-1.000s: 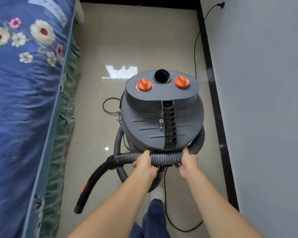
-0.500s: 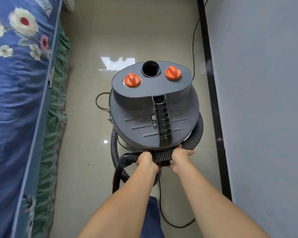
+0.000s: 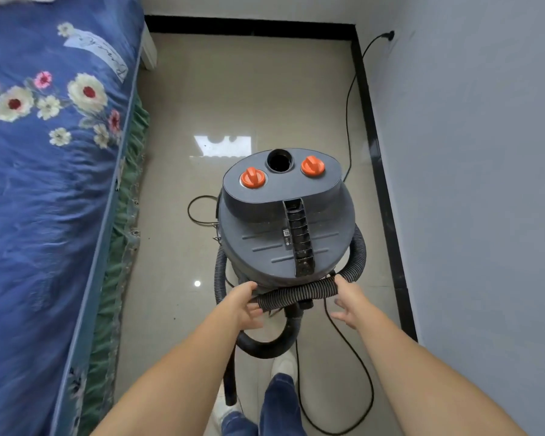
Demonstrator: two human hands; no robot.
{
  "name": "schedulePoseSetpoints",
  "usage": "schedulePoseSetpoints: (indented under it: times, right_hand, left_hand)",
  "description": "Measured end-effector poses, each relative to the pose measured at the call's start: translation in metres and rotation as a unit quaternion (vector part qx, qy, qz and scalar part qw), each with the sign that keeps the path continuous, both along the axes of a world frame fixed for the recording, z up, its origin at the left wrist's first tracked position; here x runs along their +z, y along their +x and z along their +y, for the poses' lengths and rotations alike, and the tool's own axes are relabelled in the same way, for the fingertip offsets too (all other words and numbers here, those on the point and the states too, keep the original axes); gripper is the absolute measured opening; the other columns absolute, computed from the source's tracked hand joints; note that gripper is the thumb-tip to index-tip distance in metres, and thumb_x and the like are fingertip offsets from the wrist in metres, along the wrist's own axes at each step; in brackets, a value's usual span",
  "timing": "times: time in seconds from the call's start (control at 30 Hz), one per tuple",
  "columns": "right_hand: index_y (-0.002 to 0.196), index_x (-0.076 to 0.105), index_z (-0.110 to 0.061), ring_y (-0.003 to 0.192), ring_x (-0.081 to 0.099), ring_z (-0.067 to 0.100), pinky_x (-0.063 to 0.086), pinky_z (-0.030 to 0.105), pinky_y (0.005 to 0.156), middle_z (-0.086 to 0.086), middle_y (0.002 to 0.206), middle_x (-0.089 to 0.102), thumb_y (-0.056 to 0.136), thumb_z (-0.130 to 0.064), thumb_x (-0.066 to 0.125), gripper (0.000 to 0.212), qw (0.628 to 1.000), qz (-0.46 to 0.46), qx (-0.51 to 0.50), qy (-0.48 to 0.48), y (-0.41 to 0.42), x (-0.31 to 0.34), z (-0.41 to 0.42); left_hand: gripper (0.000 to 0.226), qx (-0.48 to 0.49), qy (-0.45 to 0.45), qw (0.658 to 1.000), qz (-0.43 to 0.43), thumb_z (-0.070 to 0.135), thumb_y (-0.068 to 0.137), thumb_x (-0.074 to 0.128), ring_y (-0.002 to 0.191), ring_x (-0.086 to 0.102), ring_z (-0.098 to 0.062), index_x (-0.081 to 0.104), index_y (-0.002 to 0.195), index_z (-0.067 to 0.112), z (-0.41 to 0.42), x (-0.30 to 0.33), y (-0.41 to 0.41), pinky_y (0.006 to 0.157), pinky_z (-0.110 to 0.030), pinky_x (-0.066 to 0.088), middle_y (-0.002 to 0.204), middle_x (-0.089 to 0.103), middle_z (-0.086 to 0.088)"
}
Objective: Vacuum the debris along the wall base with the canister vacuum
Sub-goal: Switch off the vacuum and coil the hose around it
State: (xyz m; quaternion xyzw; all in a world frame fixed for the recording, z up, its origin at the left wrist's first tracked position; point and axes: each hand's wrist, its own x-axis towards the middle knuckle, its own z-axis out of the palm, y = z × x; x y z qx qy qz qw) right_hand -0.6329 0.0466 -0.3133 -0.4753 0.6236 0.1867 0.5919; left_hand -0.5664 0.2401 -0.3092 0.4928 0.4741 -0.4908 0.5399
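You're looking down at a canister vacuum in matt dark-grey plastic, dusty on its lid, with two glossy orange plastic knobs. Its hose is ribbed, flexible plastic — the wand end smooth and black. The floor is polished beige tile, glossy enough to mirror a window. The skirting is shiny black; the wall above it is matt and painted. The bedspread is soft printed cloth — slightly sheeny, with a green ruffled cloth edge.

Bare forearms with no sleeves, blue denim trousers, white shoe beneath
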Motion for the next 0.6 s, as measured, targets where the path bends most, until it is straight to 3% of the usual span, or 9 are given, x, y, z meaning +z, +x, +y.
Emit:
schedulePoseSetpoints:
  times: [0.07, 0.17, 0.3, 0.43, 0.53, 0.6]
  right_hand:
    - [0.150, 0.025, -0.017, 0.126, 0.042, 0.028, 0.042, 0.046, 0.101, 0.006, 0.149, 0.036, 0.100, -0.030, 0.041, 0.054, 0.991, -0.010, 0.085, -0.099, 0.001, 0.020, -0.001]
    - [0.145, 0.035, -0.011, 0.112, 0.052, 0.028, 0.044, 0.034, 0.090, 0.014, 0.140, 0.046, 0.101, -0.025, 0.038, 0.046, 0.944, -0.042, 0.230, -0.234, 0.015, 0.066, 0.000]
    - [0.142, 0.039, -0.014, 0.123, 0.049, 0.026, 0.044, 0.035, 0.096, 0.010, 0.145, 0.039, 0.101, -0.024, 0.039, 0.042, 0.858, -0.119, 0.365, -0.342, 0.047, 0.124, 0.018]
    - [0.142, 0.040, -0.014, 0.130, 0.043, 0.023, 0.042, 0.035, 0.100, 0.006, 0.146, 0.039, 0.102, -0.024, 0.040, 0.042, 0.756, -0.144, 0.475, -0.426, 0.091, 0.157, 0.051]
    - [0.144, 0.037, -0.013, 0.132, 0.040, 0.023, 0.040, 0.034, 0.102, 0.005, 0.147, 0.038, 0.102, -0.026, 0.038, 0.043, 0.701, -0.121, 0.525, -0.467, 0.133, 0.161, 0.087]
    - [0.143, 0.037, -0.014, 0.131, 0.040, 0.023, 0.039, 0.034, 0.102, 0.005, 0.147, 0.037, 0.103, -0.026, 0.037, 0.042, 0.691, -0.100, 0.531, -0.480, 0.165, 0.158, 0.117]
  left_hand:
    - [0.042, -0.112, 0.041, 0.989, -0.088, 0.023, 0.099, 0.047, 0.126, 0.046, -0.028, 0.038, 0.138, 0.013, 0.007, 0.021, 0.013, 0.099, -0.045, 0.038, 0.139, 0.044, -0.014]
    - [0.016, -0.245, 0.094, 0.928, -0.264, 0.016, 0.097, 0.039, 0.090, 0.051, -0.023, 0.053, 0.104, 0.013, 0.014, 0.062, 0.040, 0.078, -0.033, 0.038, 0.107, 0.054, -0.013]
    - [0.028, -0.380, 0.109, 0.802, -0.448, 0.021, 0.099, 0.038, 0.097, 0.060, -0.021, 0.055, 0.120, 0.016, 0.032, 0.125, 0.070, 0.084, -0.034, 0.050, 0.111, 0.061, -0.006]
    - [0.029, -0.432, 0.131, 0.718, -0.530, 0.022, 0.100, 0.039, 0.075, 0.056, -0.011, 0.057, 0.120, 0.014, 0.065, 0.160, 0.107, 0.063, -0.024, 0.044, 0.100, 0.062, -0.001]
    - [0.032, -0.455, 0.146, 0.677, -0.560, 0.021, 0.100, 0.038, 0.098, 0.058, -0.017, 0.058, 0.124, 0.011, 0.104, 0.167, 0.149, 0.079, -0.026, 0.044, 0.115, 0.063, -0.005]
    - [0.034, -0.481, 0.149, 0.651, -0.567, 0.022, 0.100, 0.038, 0.109, 0.056, -0.020, 0.057, 0.125, 0.011, 0.134, 0.168, 0.182, 0.086, -0.027, 0.043, 0.121, 0.062, -0.005]
